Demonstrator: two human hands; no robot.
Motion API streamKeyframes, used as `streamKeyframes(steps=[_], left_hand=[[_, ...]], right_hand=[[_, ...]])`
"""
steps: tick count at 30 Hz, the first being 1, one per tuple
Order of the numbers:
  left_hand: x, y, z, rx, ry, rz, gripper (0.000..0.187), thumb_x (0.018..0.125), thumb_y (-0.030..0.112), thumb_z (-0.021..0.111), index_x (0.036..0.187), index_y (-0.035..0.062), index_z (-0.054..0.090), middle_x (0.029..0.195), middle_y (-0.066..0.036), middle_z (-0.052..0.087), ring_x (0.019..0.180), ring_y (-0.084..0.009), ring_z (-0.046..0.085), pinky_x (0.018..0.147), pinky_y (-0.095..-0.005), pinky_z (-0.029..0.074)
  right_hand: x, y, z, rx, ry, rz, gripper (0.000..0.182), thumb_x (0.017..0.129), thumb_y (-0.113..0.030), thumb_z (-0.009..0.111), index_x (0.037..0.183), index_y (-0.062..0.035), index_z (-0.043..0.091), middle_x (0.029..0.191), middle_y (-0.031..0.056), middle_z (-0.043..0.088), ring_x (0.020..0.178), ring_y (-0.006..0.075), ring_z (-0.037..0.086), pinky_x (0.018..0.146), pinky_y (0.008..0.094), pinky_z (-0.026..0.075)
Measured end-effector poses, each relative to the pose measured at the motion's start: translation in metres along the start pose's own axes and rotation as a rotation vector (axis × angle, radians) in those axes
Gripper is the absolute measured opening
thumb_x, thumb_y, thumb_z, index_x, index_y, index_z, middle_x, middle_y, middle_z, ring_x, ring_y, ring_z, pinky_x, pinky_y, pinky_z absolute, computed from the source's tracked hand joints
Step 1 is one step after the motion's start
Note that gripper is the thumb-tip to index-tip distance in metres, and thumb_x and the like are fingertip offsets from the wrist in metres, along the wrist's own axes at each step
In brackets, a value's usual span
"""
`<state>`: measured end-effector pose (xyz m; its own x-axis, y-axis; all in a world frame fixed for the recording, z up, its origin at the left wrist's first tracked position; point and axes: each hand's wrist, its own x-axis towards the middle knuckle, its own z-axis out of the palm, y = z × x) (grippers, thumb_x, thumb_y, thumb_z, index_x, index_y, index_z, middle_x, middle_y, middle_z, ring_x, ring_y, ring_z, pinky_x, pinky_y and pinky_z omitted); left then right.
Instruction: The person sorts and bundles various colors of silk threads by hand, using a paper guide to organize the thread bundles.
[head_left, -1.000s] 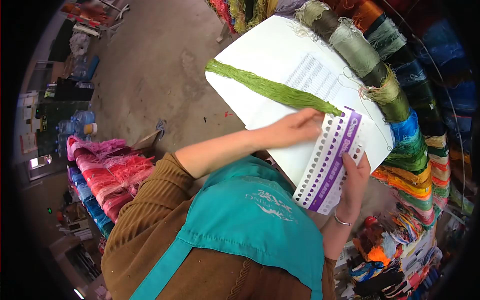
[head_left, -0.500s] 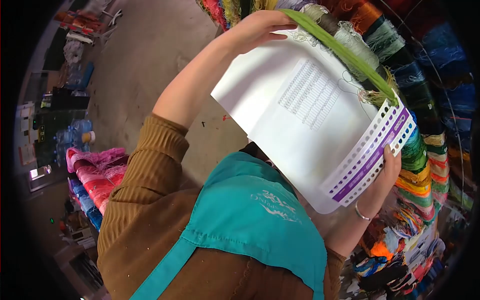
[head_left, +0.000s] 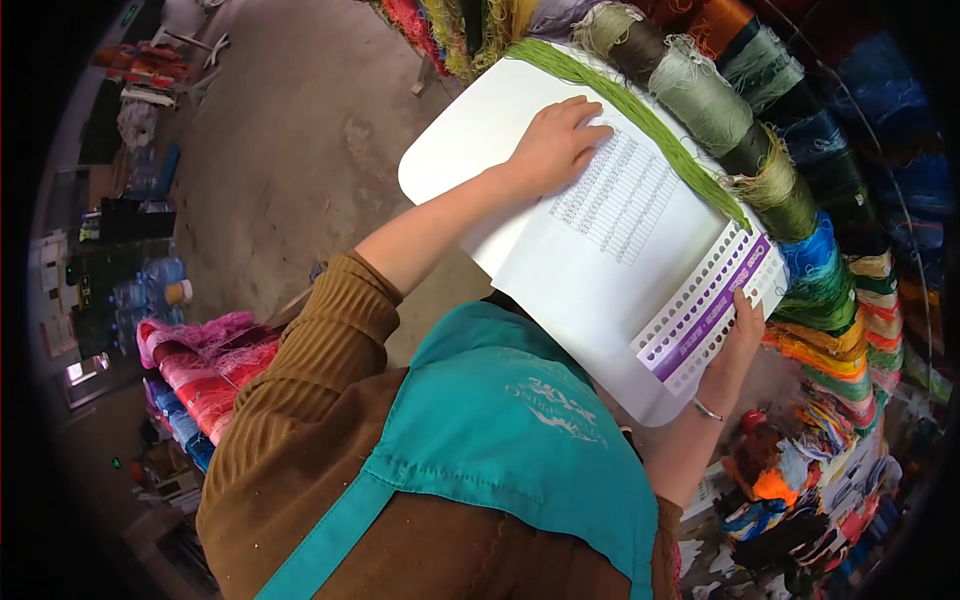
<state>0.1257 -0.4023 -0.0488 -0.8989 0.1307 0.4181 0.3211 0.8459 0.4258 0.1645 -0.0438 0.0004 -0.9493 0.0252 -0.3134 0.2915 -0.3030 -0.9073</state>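
My left hand (head_left: 562, 147) rests on a printed sheet of paper (head_left: 560, 275), fingers apart and slightly bent, beside its table of small figures. Beneath the sheet is a white board (head_left: 450, 140) with rounded corners. Along the board's far edge lies a long skein of green thread (head_left: 640, 118), its lower end at a white card with punched holes and a purple stripe (head_left: 705, 315). My right hand (head_left: 738, 335) grips the card and the board's edge at the lower right, thumb on top; its other fingers are mostly hidden underneath.
Thick bundles of coloured thread (head_left: 705, 95) hang on a rack just beyond the board. Loose multicoloured skeins (head_left: 790, 470) lie at lower right. Pink and red thread (head_left: 215, 365) hangs at left, near water bottles (head_left: 150, 285). Concrete floor (head_left: 300, 120) shows between.
My left hand has let go of the green skein's upper end and come down onto the paper. The skein now lies along the board's edge. My right hand keeps its hold.
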Motion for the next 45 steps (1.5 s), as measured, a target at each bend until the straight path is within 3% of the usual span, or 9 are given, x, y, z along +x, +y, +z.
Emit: streamKeyframes(steps=[15, 27, 39, 45], left_hand=[[-0.023, 0.004, -0.014, 0.134, 0.066, 0.0, 0.03, 0.082, 0.006, 0.063, 0.112, 0.0088, 0.063, 0.126, -0.011, 0.052, 0.126, -0.0328, 0.043, 0.102, -0.0451, 0.037], [-0.03, -0.008, -0.029, 0.09, -0.008, -0.037, 0.034, 0.08, 0.004, 0.061, 0.113, 0.0095, 0.063, 0.113, -0.008, 0.058, 0.109, -0.0253, 0.054, 0.094, -0.0406, 0.041], [-0.03, -0.006, -0.03, 0.08, 0.021, -0.056, 0.028, 0.082, 0.007, 0.057, 0.109, 0.0105, 0.065, 0.109, -0.009, 0.059, 0.109, -0.0256, 0.055, 0.095, -0.0408, 0.041], [-0.03, -0.008, -0.03, 0.071, -0.004, -0.044, 0.036, 0.081, 0.004, 0.059, 0.116, 0.0123, 0.063, 0.113, -0.008, 0.056, 0.108, -0.0263, 0.054, 0.093, -0.0405, 0.041]], right_hand=[[0.008, 0.026, -0.018, -0.179, 0.036, -0.015, 0.029, 0.091, -0.005, 0.056, 0.12, 0.0023, 0.056, 0.105, 0.0083, 0.066, 0.088, 0.0142, 0.064, 0.077, 0.0261, 0.052], [0.003, 0.027, -0.01, -0.191, 0.06, -0.044, 0.031, 0.092, -0.005, 0.056, 0.122, 0.0029, 0.053, 0.105, 0.0086, 0.065, 0.086, 0.0137, 0.064, 0.075, 0.0257, 0.052], [0.002, 0.028, -0.002, -0.234, 0.09, -0.081, 0.027, 0.094, -0.007, 0.055, 0.119, 0.0027, 0.054, 0.104, 0.0081, 0.065, 0.085, 0.0126, 0.062, 0.076, 0.0255, 0.051], [0.002, 0.029, -0.001, -0.258, 0.098, -0.095, 0.026, 0.094, -0.008, 0.055, 0.117, 0.0023, 0.054, 0.102, 0.0077, 0.065, 0.082, 0.0119, 0.063, 0.072, 0.0244, 0.051]])
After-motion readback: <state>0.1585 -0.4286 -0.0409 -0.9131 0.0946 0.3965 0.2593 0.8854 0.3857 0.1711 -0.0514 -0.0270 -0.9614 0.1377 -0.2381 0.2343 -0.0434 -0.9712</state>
